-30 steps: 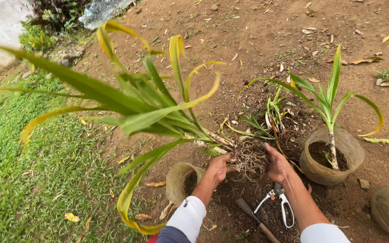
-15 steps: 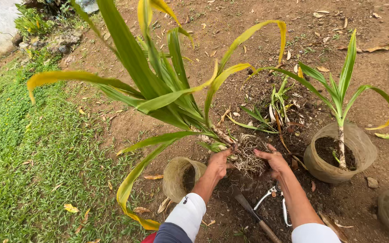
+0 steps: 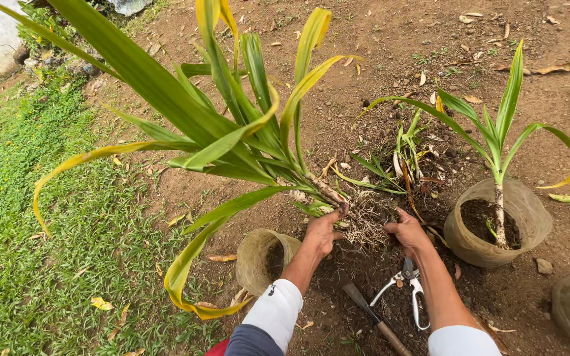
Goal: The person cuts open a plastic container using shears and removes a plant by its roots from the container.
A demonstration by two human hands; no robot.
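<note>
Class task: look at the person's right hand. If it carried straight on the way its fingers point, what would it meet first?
The right hand points left, so it would first meet the root ball it already touches, probably then the left hand behind; depth is unclear.

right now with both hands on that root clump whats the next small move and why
Probably tease the root ball apart a little: the left hand grips the plant's stem base, the right hand rests on the tangled, bare roots, and the empty pot lies tipped beside them.
</note>
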